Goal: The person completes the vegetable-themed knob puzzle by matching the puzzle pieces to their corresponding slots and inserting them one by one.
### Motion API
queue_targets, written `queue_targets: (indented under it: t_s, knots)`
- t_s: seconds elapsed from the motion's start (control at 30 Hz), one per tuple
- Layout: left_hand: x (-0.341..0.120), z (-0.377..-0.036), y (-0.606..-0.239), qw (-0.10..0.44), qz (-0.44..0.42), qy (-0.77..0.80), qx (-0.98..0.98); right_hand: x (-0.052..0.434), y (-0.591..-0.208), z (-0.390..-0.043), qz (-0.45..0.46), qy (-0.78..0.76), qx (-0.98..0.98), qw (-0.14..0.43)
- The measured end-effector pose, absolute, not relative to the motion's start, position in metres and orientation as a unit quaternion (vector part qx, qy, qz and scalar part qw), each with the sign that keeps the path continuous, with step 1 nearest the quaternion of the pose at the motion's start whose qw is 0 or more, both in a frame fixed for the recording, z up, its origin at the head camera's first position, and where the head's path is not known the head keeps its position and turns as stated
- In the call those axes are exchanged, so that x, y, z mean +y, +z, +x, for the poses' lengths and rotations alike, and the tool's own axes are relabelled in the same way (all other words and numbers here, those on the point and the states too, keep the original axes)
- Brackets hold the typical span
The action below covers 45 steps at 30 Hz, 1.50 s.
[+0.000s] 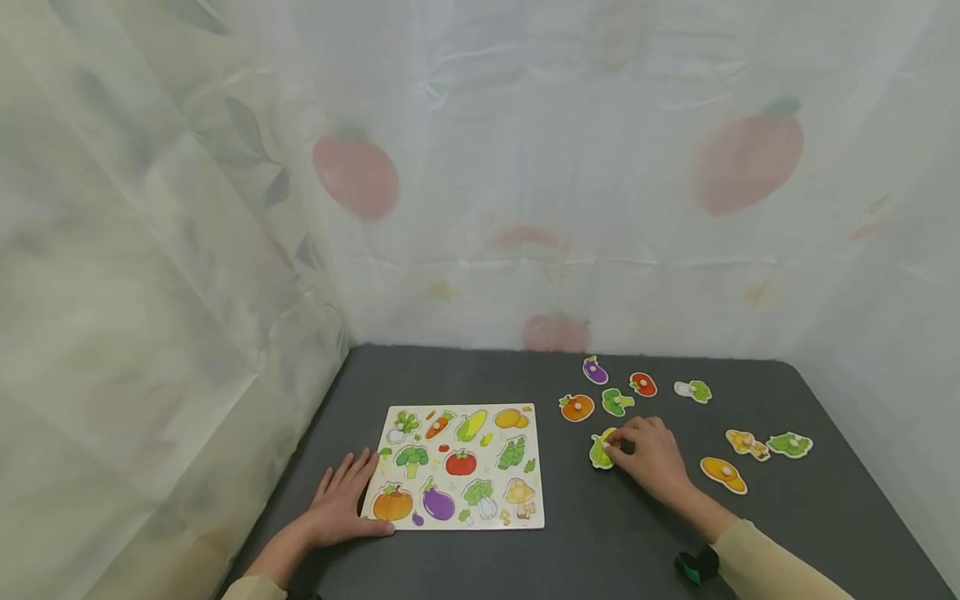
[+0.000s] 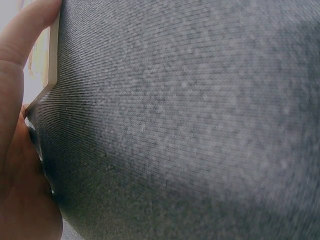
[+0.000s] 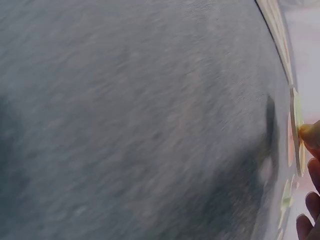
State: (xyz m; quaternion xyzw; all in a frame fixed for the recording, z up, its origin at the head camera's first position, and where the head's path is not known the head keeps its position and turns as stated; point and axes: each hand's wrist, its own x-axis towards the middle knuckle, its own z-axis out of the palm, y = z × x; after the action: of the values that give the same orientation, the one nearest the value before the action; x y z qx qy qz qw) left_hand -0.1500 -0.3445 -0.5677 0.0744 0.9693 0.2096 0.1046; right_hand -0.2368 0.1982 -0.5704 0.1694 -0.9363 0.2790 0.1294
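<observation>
A wooden vegetable puzzle board [image 1: 457, 465] lies flat on the dark grey table [image 1: 615, 533], all its recesses showing printed pictures. My left hand [image 1: 341, 500] rests flat on the table, fingers straight, thumb against the board's near left corner; the left wrist view shows a finger [image 2: 20, 40] against the board edge [image 2: 52, 60]. My right hand [image 1: 626, 450] has curled fingers pinching a yellow-green corn piece [image 1: 599, 452] that lies on the table right of the board. The right wrist view shows this piece edge-on [image 3: 298, 135] with a fingertip [image 3: 311, 135] on it.
Loose pieces lie around the right hand: eggplant [image 1: 595, 369], tomato [image 1: 642, 384], radish [image 1: 692, 390], pumpkin [image 1: 577, 407], broccoli [image 1: 617, 402], mushroom [image 1: 747, 443], lettuce [image 1: 789, 444], potato [image 1: 723, 474]. Sheer printed curtains [image 1: 525, 208] wall the table's back and sides.
</observation>
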Motion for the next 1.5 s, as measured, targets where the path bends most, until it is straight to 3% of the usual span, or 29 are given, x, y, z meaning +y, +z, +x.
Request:
queue_targets:
  t_s: [0.5, 1.5]
  knots:
    - [-0.345, -0.149, -0.568, 0.108, 0.075, 0.211, 0.969, 0.123, -0.554, -0.26, 0.199, 0.274, -0.931, 0.136]
    - [-0.347, -0.152, -0.571, 0.11, 0.071, 0.206, 0.97, 0.006, -0.553, -0.289, 0.227, 0.277, -0.929, 0.093]
